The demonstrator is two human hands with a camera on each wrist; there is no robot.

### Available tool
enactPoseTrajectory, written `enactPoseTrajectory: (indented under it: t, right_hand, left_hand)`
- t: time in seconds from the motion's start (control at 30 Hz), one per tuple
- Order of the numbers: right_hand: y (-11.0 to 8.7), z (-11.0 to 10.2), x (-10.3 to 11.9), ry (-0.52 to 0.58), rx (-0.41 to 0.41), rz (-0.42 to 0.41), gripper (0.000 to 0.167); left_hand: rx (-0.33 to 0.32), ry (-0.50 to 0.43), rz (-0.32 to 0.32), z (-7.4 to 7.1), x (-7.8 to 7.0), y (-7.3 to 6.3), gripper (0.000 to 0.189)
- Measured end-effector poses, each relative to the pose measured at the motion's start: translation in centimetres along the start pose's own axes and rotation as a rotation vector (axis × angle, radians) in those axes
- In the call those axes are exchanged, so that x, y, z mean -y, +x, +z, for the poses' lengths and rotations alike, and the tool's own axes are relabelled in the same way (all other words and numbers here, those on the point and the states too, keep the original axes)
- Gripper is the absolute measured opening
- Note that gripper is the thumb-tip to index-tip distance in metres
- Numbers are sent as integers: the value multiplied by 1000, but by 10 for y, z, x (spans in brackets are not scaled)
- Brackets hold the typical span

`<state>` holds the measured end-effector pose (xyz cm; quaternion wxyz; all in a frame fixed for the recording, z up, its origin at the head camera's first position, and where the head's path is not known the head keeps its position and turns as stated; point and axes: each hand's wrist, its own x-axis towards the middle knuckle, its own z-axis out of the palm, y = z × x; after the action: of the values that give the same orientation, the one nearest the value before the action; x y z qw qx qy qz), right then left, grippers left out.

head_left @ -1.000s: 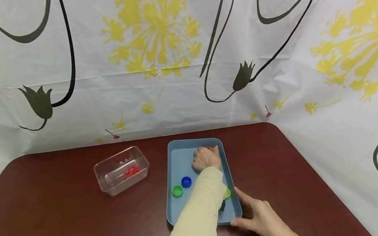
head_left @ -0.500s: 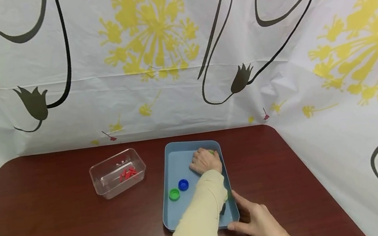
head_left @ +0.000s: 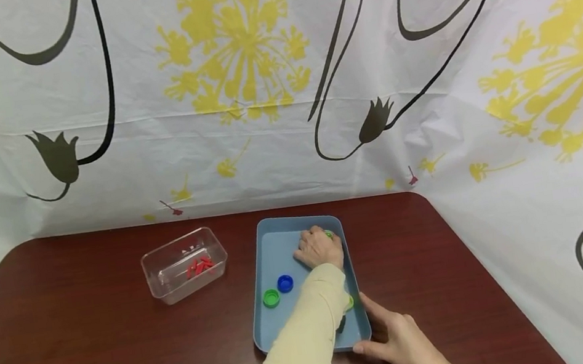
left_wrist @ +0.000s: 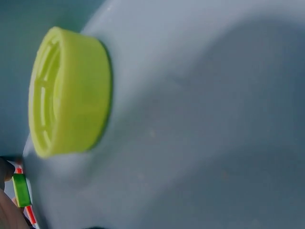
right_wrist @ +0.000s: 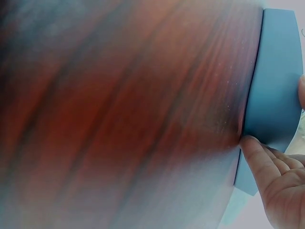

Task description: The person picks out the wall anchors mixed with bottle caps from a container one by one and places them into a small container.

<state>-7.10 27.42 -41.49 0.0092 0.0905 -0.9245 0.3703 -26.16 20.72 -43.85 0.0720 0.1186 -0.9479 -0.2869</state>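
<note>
In the head view, my left hand (head_left: 320, 247) reaches into the blue tray (head_left: 270, 227), near its far right corner. Its fingers hold a green bottle cap (left_wrist: 21, 190), with red bits behind it in the left wrist view; the sleeve hides part of the tray. A yellow-green cap (left_wrist: 78, 93) lies in the tray, close to the left wrist camera. My right hand (head_left: 403, 340) rests on the tray's near right corner, thumb at the front wall and fairly straight fingers along the side. The right wrist view shows its fingers (right_wrist: 259, 155) against the tray's outer wall.
A blue cap (head_left: 285, 283) and a green cap (head_left: 271, 298) lie in the tray's left part. A dark object (head_left: 341, 324) is partly hidden by the sleeve. To the left, a clear plastic box (head_left: 173, 292) contains several red pieces (head_left: 199, 266) on the brown table (head_left: 95, 334).
My left hand has shifted slightly, and the red bit seen by its fingers in the head view is now hidden. My right hand keeps its place on the tray.
</note>
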Motion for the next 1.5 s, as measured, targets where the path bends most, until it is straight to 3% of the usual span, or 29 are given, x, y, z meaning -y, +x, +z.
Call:
enactPoseTrajectory:
  t: [0.63, 0.93, 1.07, 1.5]
  right_hand:
    - [-3, 1, -3, 56, 20, -7, 86]
    - [-3, 0, -3, -45, -29, -13, 85]
    - [-2, 0, -4, -35, -34, -11, 85]
    - [0, 1, 1, -39, -26, 11, 85]
  left_hand:
    - [18, -35, 86, 2, 10, -5, 37]
    - [8, -56, 114, 1, 10, -4, 35]
    - [-1, -90, 119, 0, 10, -2, 32]
    - [30, -19, 135, -6, 11, 9, 27]
